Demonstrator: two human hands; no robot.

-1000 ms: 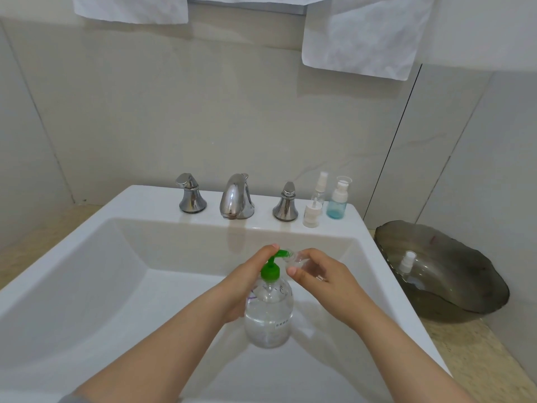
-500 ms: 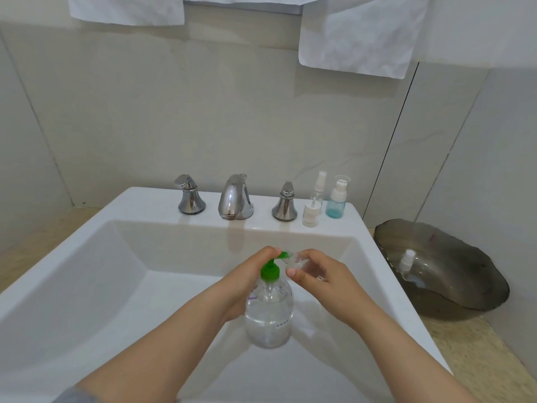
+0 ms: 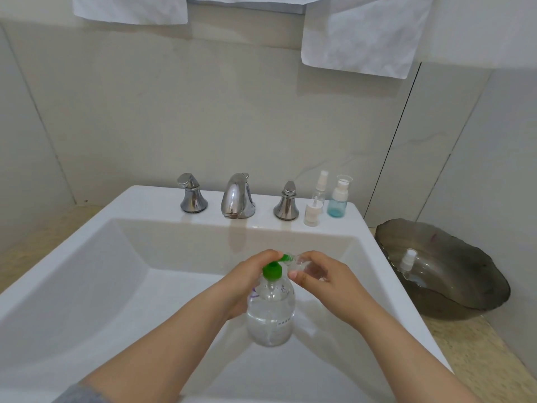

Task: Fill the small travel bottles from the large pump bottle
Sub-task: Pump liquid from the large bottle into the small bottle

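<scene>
Here we are over the white sink (image 3: 87, 286). To its right, a dark glass bowl (image 3: 453, 289) sits on the counter (image 3: 479, 362) with one spray bottle (image 3: 406, 261) inside.

Down in the basin the large pump bottle (image 3: 270, 318) is upright, clear, and looks roughly half full. Whether it rests on the basin floor or is held up, we cannot tell. Our left hand (image 3: 247, 283) is wrapped round its neck, fingers curled over the green pump head (image 3: 273, 270). Our right hand (image 3: 322, 277) pinches the small travel bottle (image 3: 303, 264), tilted with its mouth right at the green spout.

We judge the big one heavy with liquid, stiff-walled and likely slick if any soap gets on it. The neck and shoulder are the place to hold it while pressing. The little one will be light and easy to tip, so we would grip its body close to the mouth and keep that mouth on the spout.

On the back rim stand a clear spray bottle (image 3: 320, 190), a blue-tinted bottle (image 3: 337, 203) and what looks like a loose white pump top (image 3: 313, 213).
</scene>
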